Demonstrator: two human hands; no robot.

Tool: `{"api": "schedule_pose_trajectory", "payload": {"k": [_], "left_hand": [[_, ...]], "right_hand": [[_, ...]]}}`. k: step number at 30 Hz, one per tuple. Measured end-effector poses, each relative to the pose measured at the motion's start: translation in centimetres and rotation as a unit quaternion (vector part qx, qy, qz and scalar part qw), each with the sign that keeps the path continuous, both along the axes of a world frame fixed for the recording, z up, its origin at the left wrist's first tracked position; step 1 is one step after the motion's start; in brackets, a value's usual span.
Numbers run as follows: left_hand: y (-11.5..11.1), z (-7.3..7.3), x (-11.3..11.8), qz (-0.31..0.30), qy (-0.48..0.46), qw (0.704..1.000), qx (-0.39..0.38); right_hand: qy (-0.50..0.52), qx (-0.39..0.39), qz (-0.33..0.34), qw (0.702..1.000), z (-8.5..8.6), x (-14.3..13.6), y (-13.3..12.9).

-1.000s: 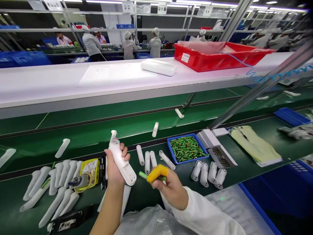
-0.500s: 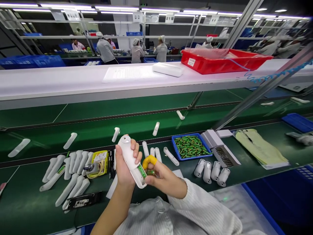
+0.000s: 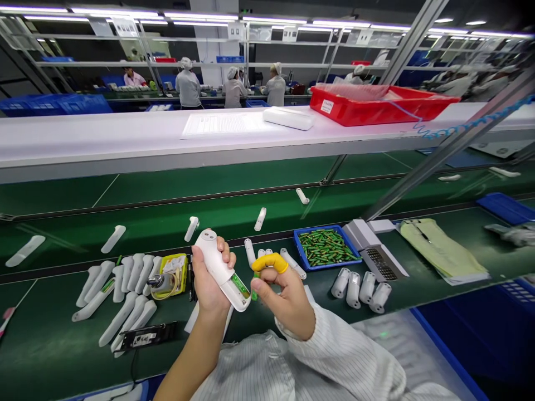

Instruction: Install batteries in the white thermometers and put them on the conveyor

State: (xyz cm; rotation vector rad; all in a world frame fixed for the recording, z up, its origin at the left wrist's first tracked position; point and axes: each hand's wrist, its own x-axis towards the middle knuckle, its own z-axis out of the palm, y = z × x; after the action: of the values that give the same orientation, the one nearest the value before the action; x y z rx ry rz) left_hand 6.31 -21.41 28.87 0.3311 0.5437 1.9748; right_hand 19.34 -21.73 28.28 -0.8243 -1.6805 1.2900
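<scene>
Near the desk's (image 3: 54,345) front edge, the left hand (image 3: 209,287) clasps a white handset (image 3: 214,259) — likely light, stiff, best held mid-body; the right hand (image 3: 290,298) pinches a green battery (image 3: 255,287).

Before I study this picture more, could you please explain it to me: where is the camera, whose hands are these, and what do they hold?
No machine here: these are a person's bare hands, seen by a camera worn on that person's head. The left hand holds a white handheld device, its battery compartment open with a green battery inside. The right hand, wearing a yellow finger cot, pinches another green battery. On the green workbench lie more white devices and a blue tray of batteries.
</scene>
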Motion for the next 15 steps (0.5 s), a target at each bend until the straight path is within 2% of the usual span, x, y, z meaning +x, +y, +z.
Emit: {"api": "schedule_pose_trajectory", "payload": {"k": [3, 7, 11, 13, 15], "left_hand": [[-0.4, 0.3, 0.3, 0.01, 0.003, 1.0, -0.009], [-0.6, 0.2, 0.2, 0.0, -0.027, 0.997, -0.078], [0.0, 0.1, 0.1, 0.093, -0.045, 0.988, -0.116], [0.2, 0.1, 0.2, 0.151, -0.003, 0.981, -0.122], [0.2, 0.2, 0.3, 0.156, 0.051, 0.979, -0.119]], "right_hand": [[-0.02, 0.026, -0.04, 0.999, -0.2, -1.1, -0.3], [-0.03, 0.089, -0.018, 0.995, -0.8, -2.3, -0.8], [0.011, 0.127, -0.02, 0.992, -1.9, -2.6, -1.5], [0.0, 0.151, -0.003, 0.989, -2.6, -2.4, -1.5], [-0.032, 0.143, -0.005, 0.989, -3.2, -2.0, -1.0]]}}
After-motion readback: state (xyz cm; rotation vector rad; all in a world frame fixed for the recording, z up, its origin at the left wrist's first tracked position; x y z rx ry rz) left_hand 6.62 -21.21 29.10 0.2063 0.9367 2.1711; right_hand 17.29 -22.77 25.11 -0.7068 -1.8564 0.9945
